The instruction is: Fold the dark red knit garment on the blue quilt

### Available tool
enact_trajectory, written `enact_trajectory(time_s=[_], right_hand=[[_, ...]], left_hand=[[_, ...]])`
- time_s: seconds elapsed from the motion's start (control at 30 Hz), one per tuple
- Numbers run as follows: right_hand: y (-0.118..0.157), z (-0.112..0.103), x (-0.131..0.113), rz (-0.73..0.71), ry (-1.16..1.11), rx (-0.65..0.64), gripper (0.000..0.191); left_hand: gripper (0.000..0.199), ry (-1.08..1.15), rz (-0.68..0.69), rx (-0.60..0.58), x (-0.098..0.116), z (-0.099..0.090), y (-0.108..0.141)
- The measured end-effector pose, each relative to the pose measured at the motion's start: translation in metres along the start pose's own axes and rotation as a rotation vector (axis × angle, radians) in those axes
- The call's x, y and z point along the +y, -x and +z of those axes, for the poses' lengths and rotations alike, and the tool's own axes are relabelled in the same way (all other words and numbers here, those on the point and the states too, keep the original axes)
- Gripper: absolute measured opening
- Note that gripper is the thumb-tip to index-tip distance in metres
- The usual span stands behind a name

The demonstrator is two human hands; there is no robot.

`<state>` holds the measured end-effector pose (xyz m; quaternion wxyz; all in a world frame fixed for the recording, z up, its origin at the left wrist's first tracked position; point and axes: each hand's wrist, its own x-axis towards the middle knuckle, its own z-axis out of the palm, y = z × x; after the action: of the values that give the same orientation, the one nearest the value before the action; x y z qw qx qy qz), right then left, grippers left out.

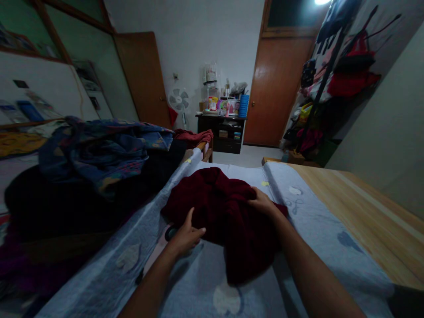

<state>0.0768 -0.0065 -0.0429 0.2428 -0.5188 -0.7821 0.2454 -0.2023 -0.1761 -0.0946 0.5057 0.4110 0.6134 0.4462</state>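
Note:
A dark red knit-looking garment (215, 207) lies rumpled on the pale blue patterned sheet (198, 274), with one part stretching toward me. My right hand (261, 201) is closed on its upper right part, the fingertips partly hidden in the folds. At the garment's lower left edge is my left hand (187, 234), index finger and thumb spread apart, with nothing visible in it. Under the left wrist shows part of a pale pink thing (160, 245) with a dark round spot; its kind I cannot make out.
Blue patterned cloth (109, 150) and black cloth (59, 207) are heaped at the left. A bare wooden board (357, 207) runs along the right side. Beyond the bed stand a black cabinet (220, 134) and a fan (179, 100). Bags (356, 66) hang at the right.

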Motion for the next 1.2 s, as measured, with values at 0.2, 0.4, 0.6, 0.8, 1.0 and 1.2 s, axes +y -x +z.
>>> enact_trajectory(time_s=[0.2, 0.4, 0.6, 0.8, 1.0, 1.2], right_hand=[[-0.010, -0.017, 0.002, 0.051, -0.138, 0.280, 0.028], [0.004, -0.073, -0.041, -0.052, -0.567, 0.569, 0.030], [0.035, -0.091, -0.076, -0.080, -0.658, 0.761, 0.027], [0.065, -0.063, -0.083, -0.171, -0.633, 0.259, 0.033], [0.068, -0.068, -0.056, -0.095, -0.773, 0.226, 0.030], [0.058, -0.095, 0.006, 0.197, -0.669, 0.779, 0.030]], left_hand=[[0.060, -0.215, 0.132, 0.187, 0.006, 0.020, -0.019], [0.065, -0.107, 0.401, 0.464, 0.048, 0.033, -0.038], [0.100, 0.030, 0.337, 0.187, 0.084, 0.040, -0.043], [0.037, -0.154, 0.382, -0.150, 0.068, 0.050, -0.036], [0.025, 0.167, 0.292, 0.168, 0.052, 0.022, 0.001], [0.034, 0.345, 0.223, 0.565, 0.022, -0.031, 0.030]])
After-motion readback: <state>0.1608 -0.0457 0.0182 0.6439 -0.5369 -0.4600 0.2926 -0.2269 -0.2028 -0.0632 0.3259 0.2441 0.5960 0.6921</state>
